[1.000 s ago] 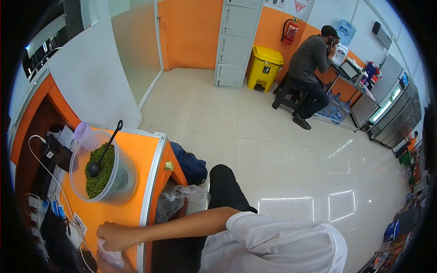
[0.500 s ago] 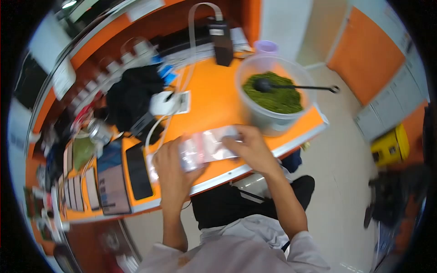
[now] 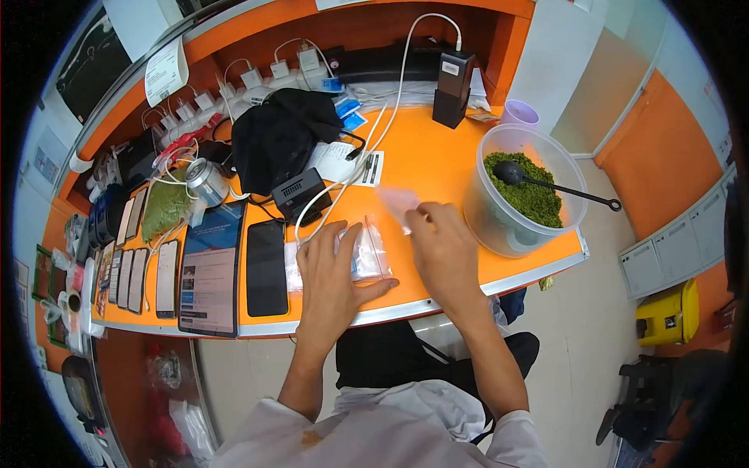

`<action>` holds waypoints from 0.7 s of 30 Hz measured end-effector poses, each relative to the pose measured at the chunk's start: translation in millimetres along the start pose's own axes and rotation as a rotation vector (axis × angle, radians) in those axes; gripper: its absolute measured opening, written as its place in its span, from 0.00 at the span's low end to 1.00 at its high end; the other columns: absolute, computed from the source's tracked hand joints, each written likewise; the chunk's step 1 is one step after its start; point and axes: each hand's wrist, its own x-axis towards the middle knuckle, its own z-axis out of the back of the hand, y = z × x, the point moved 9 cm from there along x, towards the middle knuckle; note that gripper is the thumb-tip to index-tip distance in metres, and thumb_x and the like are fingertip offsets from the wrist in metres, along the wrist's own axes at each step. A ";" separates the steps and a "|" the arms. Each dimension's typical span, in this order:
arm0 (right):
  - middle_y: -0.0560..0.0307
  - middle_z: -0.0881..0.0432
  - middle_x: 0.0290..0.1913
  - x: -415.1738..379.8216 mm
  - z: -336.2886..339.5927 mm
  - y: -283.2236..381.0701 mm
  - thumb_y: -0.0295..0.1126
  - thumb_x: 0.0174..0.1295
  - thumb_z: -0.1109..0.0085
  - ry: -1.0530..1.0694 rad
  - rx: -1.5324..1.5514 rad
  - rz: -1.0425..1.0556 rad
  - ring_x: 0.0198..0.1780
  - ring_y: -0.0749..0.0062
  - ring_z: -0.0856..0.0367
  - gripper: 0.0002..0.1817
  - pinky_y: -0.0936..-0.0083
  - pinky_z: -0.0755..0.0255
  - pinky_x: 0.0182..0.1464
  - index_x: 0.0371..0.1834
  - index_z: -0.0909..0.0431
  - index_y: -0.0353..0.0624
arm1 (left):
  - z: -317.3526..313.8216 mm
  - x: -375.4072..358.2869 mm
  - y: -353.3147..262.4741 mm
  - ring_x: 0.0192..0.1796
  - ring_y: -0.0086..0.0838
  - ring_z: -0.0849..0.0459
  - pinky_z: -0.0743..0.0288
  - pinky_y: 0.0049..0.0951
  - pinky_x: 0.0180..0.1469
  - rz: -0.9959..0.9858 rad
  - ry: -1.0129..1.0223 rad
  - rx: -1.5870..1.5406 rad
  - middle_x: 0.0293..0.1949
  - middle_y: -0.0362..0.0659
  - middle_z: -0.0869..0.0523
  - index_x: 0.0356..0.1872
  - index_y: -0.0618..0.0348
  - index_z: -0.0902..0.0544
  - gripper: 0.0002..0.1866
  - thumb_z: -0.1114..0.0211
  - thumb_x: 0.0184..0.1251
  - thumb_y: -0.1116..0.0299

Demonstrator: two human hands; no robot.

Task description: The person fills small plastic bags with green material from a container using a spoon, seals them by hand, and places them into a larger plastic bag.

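Note:
My left hand (image 3: 331, 281) lies with its fingers spread over a clear zip-lock bag (image 3: 370, 253) on the orange table, near the front edge. More clear plastic shows to the left of that hand. Between the fingertips of my right hand (image 3: 445, 249) is a thin plastic bag (image 3: 399, 201) with a pinkish tint, raised over the table. To the right of this hand stands a translucent bucket (image 3: 488, 214) of green crumbly material (image 3: 538, 207). A black scoop (image 3: 511, 173) rests on that material, its long handle reaching past the rim.
Left of my hands lie a black phone (image 3: 267, 269), a tablet (image 3: 211, 273) and several more phones. Behind are a black device (image 3: 300, 195), white cables, a metal can (image 3: 206, 183) and a black cloth (image 3: 273, 140). A purple cup (image 3: 520, 114) stands behind the bucket.
My hands have moved apart. The right one has lifted a thin bag away, while the left one now rests spread on the bag on the table. The view has shifted.

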 end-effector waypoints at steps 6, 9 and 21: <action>0.46 0.19 0.50 -16.8 -31.1 -1.6 0.32 0.63 0.31 0.566 0.175 -0.108 0.57 0.51 0.21 0.18 0.58 0.27 0.59 0.52 0.15 0.34 | -1.2 -2.4 5.3 0.73 0.52 0.30 0.43 0.54 0.74 0.035 0.003 -0.036 0.69 0.55 0.26 0.68 0.61 0.23 0.48 0.13 0.46 0.49; 0.44 0.19 0.52 -14.9 -27.7 -14.6 0.32 0.62 0.29 0.625 0.352 -0.195 0.60 0.48 0.21 0.21 0.57 0.26 0.61 0.55 0.17 0.31 | -0.9 -2.3 6.3 0.73 0.52 0.31 0.43 0.54 0.75 0.043 0.004 -0.044 0.69 0.56 0.26 0.67 0.61 0.22 0.46 0.14 0.48 0.50; 0.38 0.14 0.47 25.8 -80.1 -52.0 0.27 0.57 0.28 0.589 0.192 -0.227 0.48 0.44 0.14 0.18 0.58 0.21 0.55 0.50 0.14 0.31 | 1.3 -3.7 7.2 0.74 0.51 0.31 0.44 0.55 0.76 0.023 -0.007 -0.056 0.69 0.57 0.27 0.67 0.61 0.22 0.44 0.15 0.52 0.50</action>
